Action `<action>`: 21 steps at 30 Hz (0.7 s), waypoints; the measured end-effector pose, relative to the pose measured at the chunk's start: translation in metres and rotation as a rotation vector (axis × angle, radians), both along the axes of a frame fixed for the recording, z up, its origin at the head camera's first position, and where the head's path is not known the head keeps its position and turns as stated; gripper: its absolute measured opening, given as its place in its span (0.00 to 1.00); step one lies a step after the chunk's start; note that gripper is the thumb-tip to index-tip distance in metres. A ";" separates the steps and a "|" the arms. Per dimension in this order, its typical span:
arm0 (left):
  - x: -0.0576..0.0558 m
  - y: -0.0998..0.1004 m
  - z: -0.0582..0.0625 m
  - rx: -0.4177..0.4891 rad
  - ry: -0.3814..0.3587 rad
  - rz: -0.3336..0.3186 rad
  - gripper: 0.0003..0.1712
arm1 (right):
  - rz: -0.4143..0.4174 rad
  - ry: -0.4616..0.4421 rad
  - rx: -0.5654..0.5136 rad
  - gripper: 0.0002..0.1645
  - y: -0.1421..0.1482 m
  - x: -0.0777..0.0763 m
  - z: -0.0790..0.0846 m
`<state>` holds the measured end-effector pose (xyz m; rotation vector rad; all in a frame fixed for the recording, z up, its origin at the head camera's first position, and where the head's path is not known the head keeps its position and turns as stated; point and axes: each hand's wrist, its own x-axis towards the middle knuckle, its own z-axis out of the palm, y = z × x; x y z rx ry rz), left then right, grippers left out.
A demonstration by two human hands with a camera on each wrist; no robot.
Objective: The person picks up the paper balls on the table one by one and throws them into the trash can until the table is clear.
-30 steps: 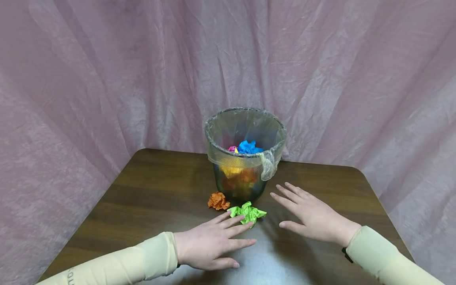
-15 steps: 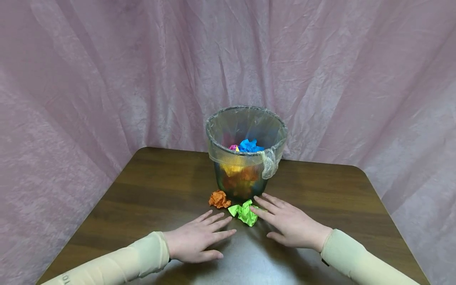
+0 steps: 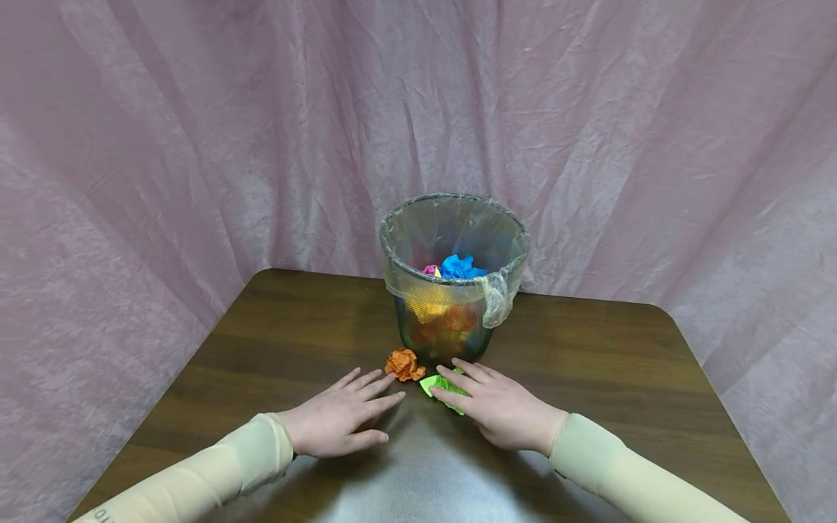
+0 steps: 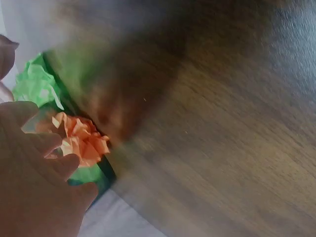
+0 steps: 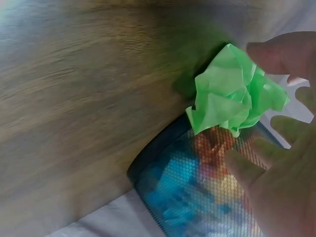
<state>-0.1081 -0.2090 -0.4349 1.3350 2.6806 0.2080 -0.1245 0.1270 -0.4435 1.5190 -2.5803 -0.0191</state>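
A crumpled orange paper ball lies on the table against the front of the bin. To its right is a crumpled lime-green paper ball, partly hidden under my right hand. The fingers of that hand are spread and mostly straight over the green ball; whether they touch it I cannot tell. In the right wrist view, the green paper ball shows beside the thumb. My left hand is spread low over the table, its fingertips close to the orange ball. Neither hand grips anything.
Behind the balls stands a mesh waste bin with a clear liner knotted at its right side. Inside are blue paper and pink, yellow and orange papers. A brown wooden table bears it all, with a pink curtain behind.
My right hand has moved left over the green ball. My left hand has drawn back leftward from the green ball to near the orange one. Both paper balls stay in place.
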 end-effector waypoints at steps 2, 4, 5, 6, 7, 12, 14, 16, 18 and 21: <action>-0.002 -0.002 0.000 0.004 -0.007 0.016 0.38 | -0.012 0.002 0.030 0.46 -0.005 0.000 0.000; -0.004 -0.004 0.000 0.003 -0.022 0.032 0.38 | -0.027 0.004 0.062 0.48 -0.010 -0.001 -0.001; -0.004 -0.004 0.000 0.005 -0.028 0.037 0.39 | -0.034 0.004 0.075 0.49 -0.012 -0.001 -0.001; -0.005 -0.004 0.001 0.006 -0.033 0.041 0.39 | -0.040 0.002 0.085 0.51 -0.013 -0.001 -0.001; -0.005 -0.005 0.001 0.008 -0.036 0.044 0.39 | -0.046 0.003 0.093 0.51 -0.014 -0.001 -0.001; -0.006 -0.005 0.001 0.023 -0.033 0.043 0.39 | -0.030 0.015 0.073 0.47 -0.018 -0.003 -0.004; -0.006 -0.004 0.001 0.017 -0.033 0.046 0.39 | -0.005 0.044 0.048 0.42 -0.019 -0.005 -0.005; -0.006 -0.004 0.001 0.011 -0.038 0.048 0.39 | 0.018 0.076 0.023 0.36 -0.021 -0.006 -0.006; -0.006 -0.004 0.000 0.008 -0.041 0.048 0.39 | 0.032 0.097 0.006 0.31 -0.022 -0.007 -0.006; -0.006 -0.003 0.001 0.016 -0.042 0.046 0.39 | 0.023 0.082 -0.001 0.30 -0.023 -0.007 -0.004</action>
